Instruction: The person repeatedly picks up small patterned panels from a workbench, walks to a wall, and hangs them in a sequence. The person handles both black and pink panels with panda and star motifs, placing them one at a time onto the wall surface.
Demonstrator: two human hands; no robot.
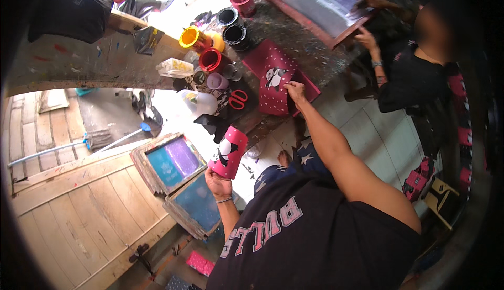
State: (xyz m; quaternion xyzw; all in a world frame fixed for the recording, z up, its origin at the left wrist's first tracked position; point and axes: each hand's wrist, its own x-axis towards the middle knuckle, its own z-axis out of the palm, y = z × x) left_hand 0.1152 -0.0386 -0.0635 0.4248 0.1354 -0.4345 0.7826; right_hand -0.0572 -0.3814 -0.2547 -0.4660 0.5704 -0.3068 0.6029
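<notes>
In my left hand (219,184) is a small pink piece (235,160) with a panda print, raised off the bench and curved, its lower end between my fingers. My right hand (297,92) pinches the edge of a larger pink polka-dot piece (269,95), also printed with a panda. That piece lies on a stack at the bench's near edge, over a plain dark-pink sheet (255,59). Whether these pieces are cloth or another sheet material I cannot tell. Red-handled scissors (238,99) lie just left of the polka-dot piece.
Open paint pots, yellow (192,38), red (210,59), black (235,35) and pink (242,1), crowd the dark bench. At right, a co-worker (415,75) handles a framed screen (328,6). Framed screens (170,163) lean at lower left. A wooden stool (440,198) stands far right.
</notes>
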